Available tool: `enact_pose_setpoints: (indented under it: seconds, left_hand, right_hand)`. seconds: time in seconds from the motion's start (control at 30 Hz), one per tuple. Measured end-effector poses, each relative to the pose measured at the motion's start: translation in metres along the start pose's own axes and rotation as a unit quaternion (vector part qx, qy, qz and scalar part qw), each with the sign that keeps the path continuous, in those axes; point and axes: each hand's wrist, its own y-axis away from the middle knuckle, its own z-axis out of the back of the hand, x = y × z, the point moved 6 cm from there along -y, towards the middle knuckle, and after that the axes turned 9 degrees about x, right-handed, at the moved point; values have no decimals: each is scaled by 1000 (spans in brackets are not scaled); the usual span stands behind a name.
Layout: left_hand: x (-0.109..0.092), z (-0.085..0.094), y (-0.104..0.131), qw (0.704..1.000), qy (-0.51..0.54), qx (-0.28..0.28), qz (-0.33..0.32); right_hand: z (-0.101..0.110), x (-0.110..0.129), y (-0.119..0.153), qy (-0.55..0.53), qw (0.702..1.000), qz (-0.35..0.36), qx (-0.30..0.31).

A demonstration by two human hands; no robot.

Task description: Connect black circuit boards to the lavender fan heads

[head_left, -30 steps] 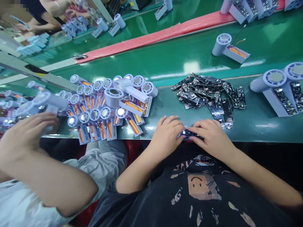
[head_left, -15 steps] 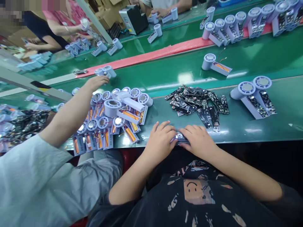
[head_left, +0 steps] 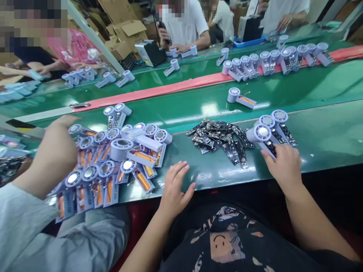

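At the far left, a co-worker's hand is over a crowded group of lilac fan bodies, many showing an orange battery in the handle; whether it grips anything cannot be told

Next along comes the person's left hand, holding nothing, its fingers spread loosely and the thumb apart, at the near edge of the tabletop, just right of that group; whether it touches the surface is unclear

Between the two hands and farther from the person lies a loose pile of dark circuit boards, slightly apart from either hand

To the right of the pile is the held fan, its round head up and away, its long handle running down rightward toward the person, board side showing

The right hand is much the nearer one, closed around the handle's lower end between thumb and fingers; the left is well apart

Just beyond and rightward stand two finished-looking fans, handles slanting the same way as the held one; whether the heads touch is hidden by overlap
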Motion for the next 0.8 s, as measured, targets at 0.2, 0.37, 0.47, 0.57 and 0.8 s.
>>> enact_pose_setpoints:
  seconds: [0.2,0.37,0.47,0.57,0.8]
  left_hand:
    - [17,-21,-6,1000,-6,4,0]
    - [36,-27,-2,1000,-16,3,19]
    - [42,-29,2,999,-9,1,31]
    - [42,-33,2,999,1,32,23]
    - [35,-34,-2,998,35,36,26]
  right_hand:
    - [-13,-27,-17,40,999,-24,9]
    - [-15,-50,-41,30,997,-75,11]
    - [-9,-78,-55,33,992,-119,-12]
    - [0,-100,-68,31,986,-162,-28]
    - [1,-53,-154,52,997,-10,-60]
